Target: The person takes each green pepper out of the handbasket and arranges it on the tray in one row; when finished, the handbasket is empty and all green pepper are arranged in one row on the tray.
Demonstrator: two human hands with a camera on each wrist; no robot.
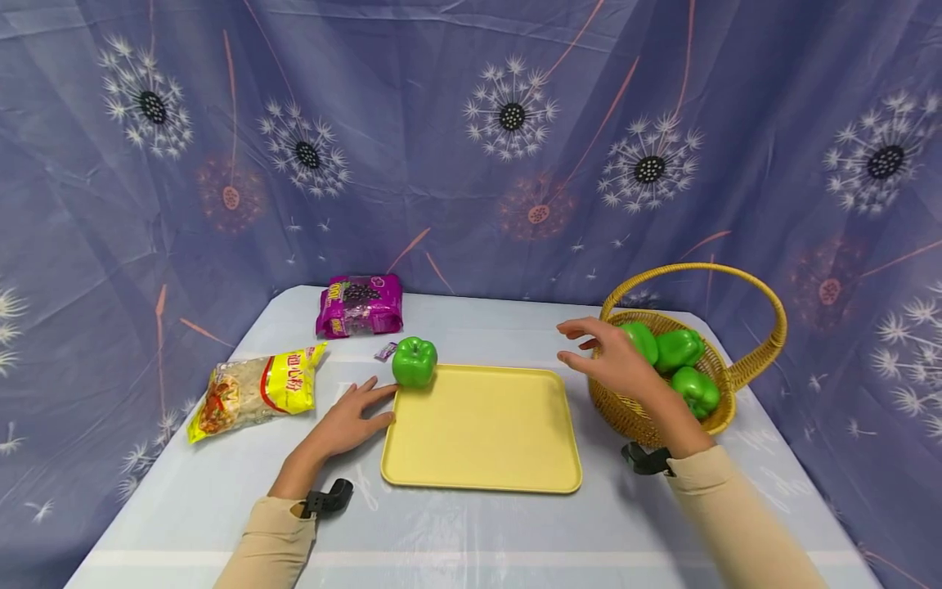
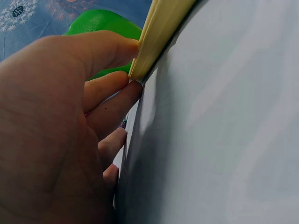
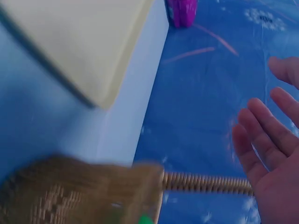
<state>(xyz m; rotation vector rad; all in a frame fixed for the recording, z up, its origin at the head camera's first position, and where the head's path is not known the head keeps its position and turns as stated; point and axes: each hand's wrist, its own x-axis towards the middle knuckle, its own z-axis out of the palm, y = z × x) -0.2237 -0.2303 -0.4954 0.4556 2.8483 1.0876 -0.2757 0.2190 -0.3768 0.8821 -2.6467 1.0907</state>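
My left hand (image 1: 356, 419) rests beside the yellow tray (image 1: 482, 429), its thumb and fingertips right at the tray's left rim. In the left wrist view the thumb and fingers (image 2: 112, 91) meet the tray's edge low over the tabletop. A green bell pepper (image 1: 414, 362) sits at the tray's back left corner, just beyond the left fingertips. My right hand (image 1: 614, 356) hovers by the left side of a wicker basket (image 1: 621, 415), fingers spread and holding nothing. Inside the basket lie several green peppers (image 1: 679, 350), partly hidden by the hand and arm.
A purple snack package (image 1: 361, 306) stands at the back left, with a small purple wrapped candy (image 1: 386, 352) before it. A yellow noodle bag (image 1: 257, 388) lies at the left edge of the table. The basket's tall handle (image 1: 769, 352) arches up at the right. A patterned curtain hangs behind.
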